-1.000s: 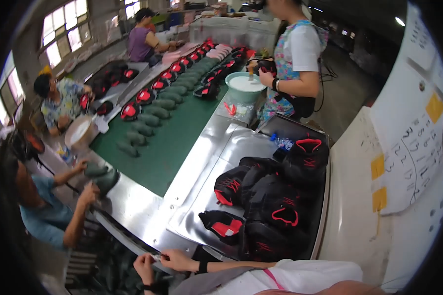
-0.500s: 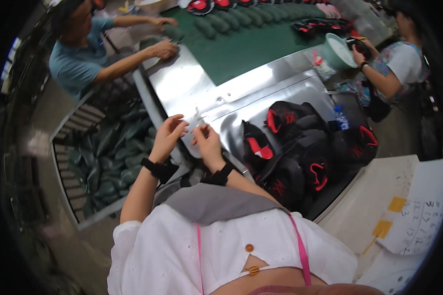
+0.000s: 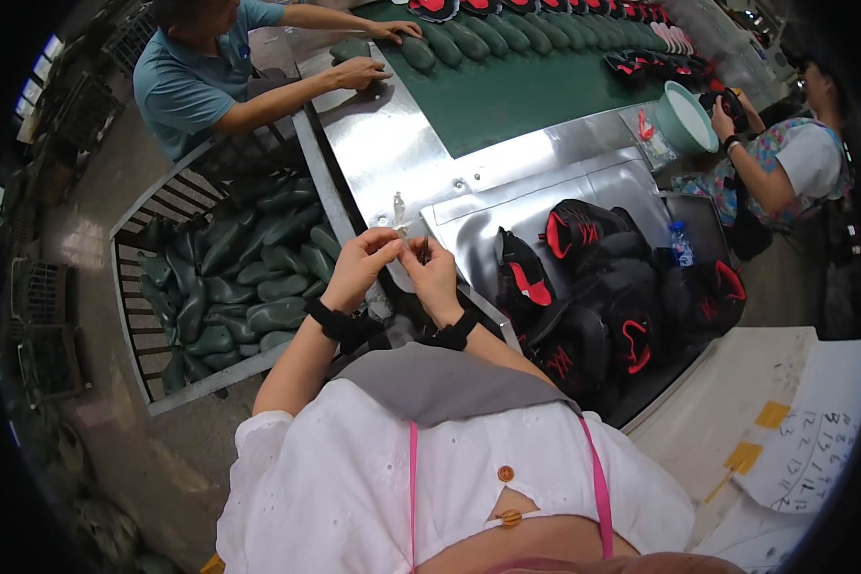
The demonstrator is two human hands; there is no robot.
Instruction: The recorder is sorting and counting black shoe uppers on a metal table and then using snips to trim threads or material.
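My left hand [image 3: 364,268] and my right hand [image 3: 434,279] meet over the corner of the metal table [image 3: 397,153], fingertips pinched close together. A small whitish, translucent piece [image 3: 401,212] shows just beyond the fingertips; its kind is too small to tell, and whether it lies on the table or is held is unclear. What lies between the fingers is hidden. Both wrists wear black bands. Beside my right hand, black shoe uppers [image 3: 584,297] with red trim are heaped in a metal tray [image 3: 469,212].
A crate [image 3: 129,316] of dark green shoe lasts [image 3: 249,277] stands at left. Beyond, a green belt [image 3: 507,105] carries rows of lasts and uppers. A co-worker [image 3: 187,86] reaches over it at far left; another [image 3: 784,153] handles a black upper beside a pale green basin [image 3: 684,120].
My hands have come together, fingertips now nearly touching. The view has shifted slightly, so things sit a bit further right. The far-left co-worker's hand has moved onto the row of lasts.
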